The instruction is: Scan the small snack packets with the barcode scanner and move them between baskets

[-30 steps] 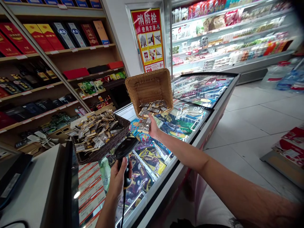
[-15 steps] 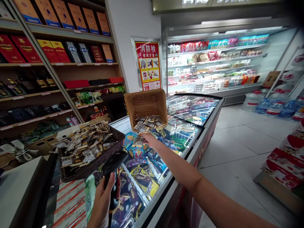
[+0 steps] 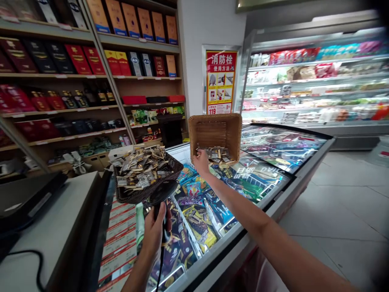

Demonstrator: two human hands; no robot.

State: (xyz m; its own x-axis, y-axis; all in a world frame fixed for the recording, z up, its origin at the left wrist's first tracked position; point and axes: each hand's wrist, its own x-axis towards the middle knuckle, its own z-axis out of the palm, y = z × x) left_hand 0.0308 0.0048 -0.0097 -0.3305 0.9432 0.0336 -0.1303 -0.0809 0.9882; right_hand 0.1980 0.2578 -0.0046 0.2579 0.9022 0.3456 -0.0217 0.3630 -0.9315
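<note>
My left hand (image 3: 154, 231) is wrapped round the handle of a black corded barcode scanner (image 3: 164, 192), its head pointing away from me. My right hand (image 3: 201, 161) reaches far forward to the left front of a light brown wicker basket (image 3: 215, 125). Its fingers are closed, and a small piece shows at their tips, too blurred to name. Several small flat packets (image 3: 221, 154) lie in the bottom of that tilted basket. To the left, a dark woven basket (image 3: 148, 192) is heaped with similar small packets (image 3: 142, 164).
Both baskets rest over a glass-topped freezer (image 3: 288, 174) with bagged frozen goods (image 3: 197, 223) inside. Striped price labels (image 3: 118, 239) run along its left side. A white counter (image 3: 69, 227) stands at left, before shelves of boxes (image 3: 115, 63). An open chiller (image 3: 304, 81) lines the back right.
The view has swung left, so everything sits further right. My right hand, which held a packet below the light basket's front, has risen to its left opening. My left hand still grips the scanner.
</note>
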